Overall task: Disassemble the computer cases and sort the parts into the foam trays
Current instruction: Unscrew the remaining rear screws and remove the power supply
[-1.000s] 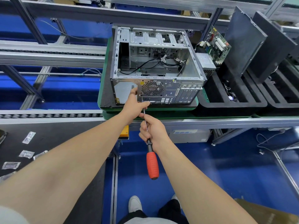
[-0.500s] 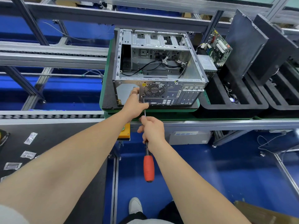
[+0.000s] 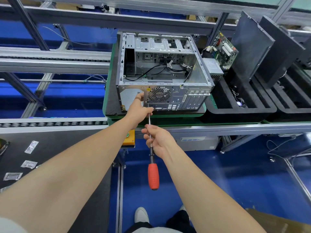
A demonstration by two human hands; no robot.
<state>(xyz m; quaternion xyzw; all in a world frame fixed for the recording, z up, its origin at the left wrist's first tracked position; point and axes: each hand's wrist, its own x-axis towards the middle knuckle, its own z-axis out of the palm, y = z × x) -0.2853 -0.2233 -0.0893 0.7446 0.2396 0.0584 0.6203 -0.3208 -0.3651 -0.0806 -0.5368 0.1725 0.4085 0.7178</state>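
An open grey computer case (image 3: 161,71) lies on a green pallet (image 3: 107,91), its rear panel with the fan grille facing me. A few black cables lie inside it. My left hand (image 3: 140,110) rests against the rear panel left of the fan grille, and its fingers also touch the upper shaft of the screwdriver there. My right hand (image 3: 159,140) grips the metal shaft of a long screwdriver (image 3: 153,175) with a red handle that hangs down below the hand. The tip reaches the panel just under the grille. Black foam trays (image 3: 242,108) stand to the right.
A motherboard (image 3: 223,49) and a grey power supply (image 3: 212,66) stand upright in the near foam tray, with black case panels (image 3: 252,47) leaning behind. Small plastic bags (image 3: 28,163) lie on the black mat at left. An orange button box (image 3: 129,138) hangs at the conveyor edge.
The view has shifted a little. My right hand has slid up the screwdriver shaft toward the case, and the red handle hangs more upright. My left hand stays on the rear panel.
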